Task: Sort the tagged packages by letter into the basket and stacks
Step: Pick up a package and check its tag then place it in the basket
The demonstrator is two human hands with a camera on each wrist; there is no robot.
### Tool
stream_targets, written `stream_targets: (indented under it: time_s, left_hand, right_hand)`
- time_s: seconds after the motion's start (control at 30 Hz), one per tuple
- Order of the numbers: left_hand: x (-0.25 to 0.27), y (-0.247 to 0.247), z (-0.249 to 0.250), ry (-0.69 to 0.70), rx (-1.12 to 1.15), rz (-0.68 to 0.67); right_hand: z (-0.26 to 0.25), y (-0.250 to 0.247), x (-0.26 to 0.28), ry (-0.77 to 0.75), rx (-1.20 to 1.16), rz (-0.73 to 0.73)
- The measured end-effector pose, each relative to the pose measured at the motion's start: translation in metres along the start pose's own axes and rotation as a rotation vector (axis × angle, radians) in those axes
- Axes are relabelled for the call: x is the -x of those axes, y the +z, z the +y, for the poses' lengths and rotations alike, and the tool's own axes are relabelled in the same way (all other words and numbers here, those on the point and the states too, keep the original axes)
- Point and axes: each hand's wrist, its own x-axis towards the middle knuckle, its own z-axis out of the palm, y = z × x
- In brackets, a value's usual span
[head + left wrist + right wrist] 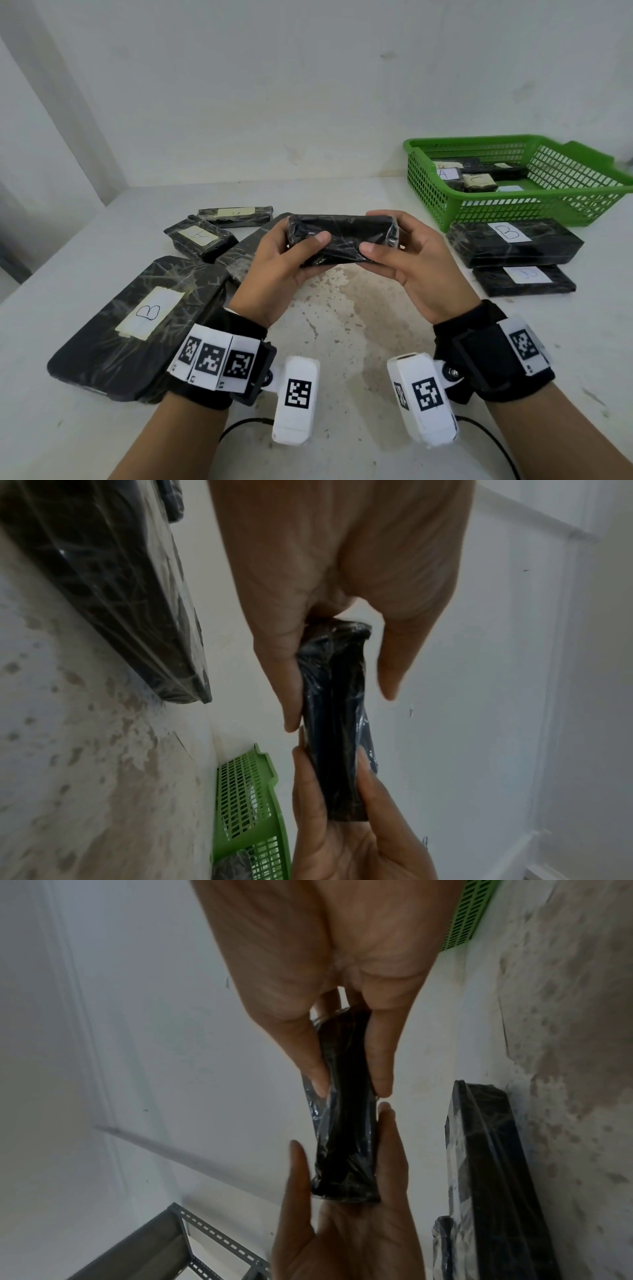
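Observation:
Both hands hold one small black wrapped package (342, 240) above the table's middle; no letter tag shows on it. My left hand (291, 255) grips its left end, thumb on the near face. My right hand (394, 246) grips its right end. The same package (337, 718) runs between both hands in the left wrist view, and the package (346, 1112) does so in the right wrist view. A green basket (513, 209) at the back right holds several tagged packages, one marked A. In front of it lies a stack with a B package (513, 241) on top.
On the left lie a large flat package tagged B (137, 325), a smaller one tagged A (200, 236), a slim tagged one (236, 215) and a flat one (246, 253) partly behind my left hand. A white wall stands behind. The table top (342, 342) is stained.

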Motion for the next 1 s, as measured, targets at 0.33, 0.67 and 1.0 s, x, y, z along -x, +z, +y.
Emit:
stream_targets:
  time_s: [0.33,0.67,1.0]
  left_hand:
    - [0.002,0.001,-0.005,0.058,-0.125,-0.063]
    - [-0.002,-0.005,-0.007,0.078,-0.129,-0.085]
    - [-0.008,-0.018,-0.003,0.08,-0.136,0.051]
  right_hand:
    - [0.009,0.001,0.002,-0.082,0.145,0.039]
    - [0.007,0.001,0.002,-0.121,0.214,-0.004]
    - [-0.004,-0.001,0.0,0.009,-0.105,-0.105]
